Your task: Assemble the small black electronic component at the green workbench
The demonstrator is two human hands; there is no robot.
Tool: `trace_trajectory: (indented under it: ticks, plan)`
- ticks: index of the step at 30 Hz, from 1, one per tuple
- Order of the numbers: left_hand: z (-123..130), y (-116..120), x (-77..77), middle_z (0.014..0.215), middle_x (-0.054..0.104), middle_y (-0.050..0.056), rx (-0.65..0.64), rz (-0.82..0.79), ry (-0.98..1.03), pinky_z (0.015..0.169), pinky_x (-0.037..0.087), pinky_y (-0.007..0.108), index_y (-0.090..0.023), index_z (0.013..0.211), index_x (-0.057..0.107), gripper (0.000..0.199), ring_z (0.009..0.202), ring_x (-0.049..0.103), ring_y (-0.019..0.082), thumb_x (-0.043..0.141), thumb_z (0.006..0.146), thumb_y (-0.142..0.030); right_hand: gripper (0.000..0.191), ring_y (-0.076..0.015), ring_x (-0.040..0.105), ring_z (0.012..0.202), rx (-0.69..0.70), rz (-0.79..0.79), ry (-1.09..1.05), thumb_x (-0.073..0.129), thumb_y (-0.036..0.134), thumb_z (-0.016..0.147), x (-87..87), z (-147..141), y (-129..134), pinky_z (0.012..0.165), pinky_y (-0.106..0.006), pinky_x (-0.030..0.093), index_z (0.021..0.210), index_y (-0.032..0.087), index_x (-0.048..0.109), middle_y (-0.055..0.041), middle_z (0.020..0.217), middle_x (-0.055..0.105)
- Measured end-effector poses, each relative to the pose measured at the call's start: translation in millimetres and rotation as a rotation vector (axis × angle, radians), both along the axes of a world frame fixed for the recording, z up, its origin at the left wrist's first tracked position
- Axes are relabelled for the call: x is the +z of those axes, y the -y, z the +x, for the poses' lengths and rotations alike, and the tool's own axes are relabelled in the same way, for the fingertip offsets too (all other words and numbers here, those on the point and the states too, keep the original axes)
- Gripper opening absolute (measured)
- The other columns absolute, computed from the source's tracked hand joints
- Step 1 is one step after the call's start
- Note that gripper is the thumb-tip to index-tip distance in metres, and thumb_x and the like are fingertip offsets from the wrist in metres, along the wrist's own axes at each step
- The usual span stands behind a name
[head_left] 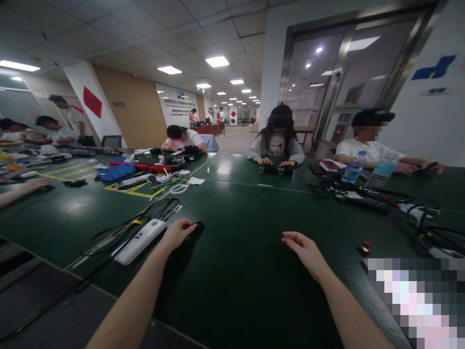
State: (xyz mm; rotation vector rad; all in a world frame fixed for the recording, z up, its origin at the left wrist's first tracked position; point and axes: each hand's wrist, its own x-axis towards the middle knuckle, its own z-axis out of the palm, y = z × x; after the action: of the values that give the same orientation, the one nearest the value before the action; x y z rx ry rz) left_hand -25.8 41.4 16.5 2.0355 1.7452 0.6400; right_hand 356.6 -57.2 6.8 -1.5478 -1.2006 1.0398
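On the dark green table, my left hand [178, 233] has its fingertips closed on a small black object [198, 225], just right of a white power strip [140, 242] marked 2. The object's shape is partly hidden by the fingers. My right hand [303, 249] hovers over the table to the right, its fingers bent and pressed together, with nothing visible in them. A small red and black item [364, 248] lies further right, apart from that hand.
Black cables run around the power strip. A blue basket [115, 172], loose wires and papers lie at the back left. Two bottles [353, 167] and more cables are at the right. People sit across the table; a person's hand [36, 185] rests at far left.
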Motion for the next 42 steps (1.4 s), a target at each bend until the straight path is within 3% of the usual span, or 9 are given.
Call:
trace_trajectory:
  ticks: [4, 12, 20, 33, 42]
  plan:
    - [-2, -2, -2.5, 0.083, 0.064, 0.002, -0.017, 0.028, -0.034, 0.069, 0.041, 0.025, -0.020, 0.084, 0.059, 0.034, 0.077, 0.058, 0.018, 0.043, 0.071, -0.047, 0.027, -0.0214, 0.056, 0.094, -0.012, -0.013, 0.009, 0.054, 0.031, 0.069, 3.2, -1, 1, 0.080, -0.034, 0.042, 0.094, 0.022, 0.060, -0.0032, 0.094, 0.064]
    - [0, -2, -2.3, 0.088, 0.063, 0.003, -0.050, 0.091, -0.106, 0.074, 0.040, 0.026, -0.021, 0.085, 0.059, 0.028, 0.083, 0.056, 0.018, 0.040, 0.075, -0.039, 0.030, -0.0210, 0.055, 0.095, 0.010, 0.000, 0.017, 0.055, 0.034, 0.070, -7.8, 4, -3, 0.084, -0.034, 0.042, 0.097, 0.023, 0.059, -0.0031, 0.096, 0.064]
    - [2, -1, -2.2, 0.088, 0.061, 0.004, -0.086, 0.124, -0.205, 0.074, 0.039, 0.026, -0.021, 0.084, 0.057, 0.024, 0.082, 0.055, 0.018, 0.037, 0.078, -0.033, 0.030, -0.0209, 0.055, 0.096, 0.006, -0.030, 0.039, 0.054, 0.034, 0.070, -4.0, 3, -2, 0.083, -0.034, 0.042, 0.098, 0.024, 0.058, -0.0030, 0.097, 0.063]
    - [4, 4, 0.8, 0.085, 0.059, 0.004, -0.104, 0.159, -0.267, 0.068, 0.038, 0.026, -0.021, 0.079, 0.055, 0.024, 0.077, 0.055, 0.017, 0.039, 0.077, -0.038, 0.031, -0.0219, 0.055, 0.097, 0.000, -0.031, 0.048, 0.053, 0.035, 0.070, -1.2, 2, 0, 0.083, -0.035, 0.042, 0.098, 0.024, 0.059, -0.0028, 0.097, 0.064]
    - [6, 7, 0.0, 0.089, 0.059, 0.002, -0.060, 0.140, -0.304, 0.062, 0.038, 0.025, -0.024, 0.086, 0.053, 0.027, 0.076, 0.055, 0.017, 0.037, 0.078, -0.043, 0.033, -0.0222, 0.054, 0.096, 0.011, -0.018, 0.032, 0.055, 0.036, 0.068, -3.7, 4, -1, 0.082, -0.035, 0.042, 0.098, 0.024, 0.059, -0.0032, 0.096, 0.064]
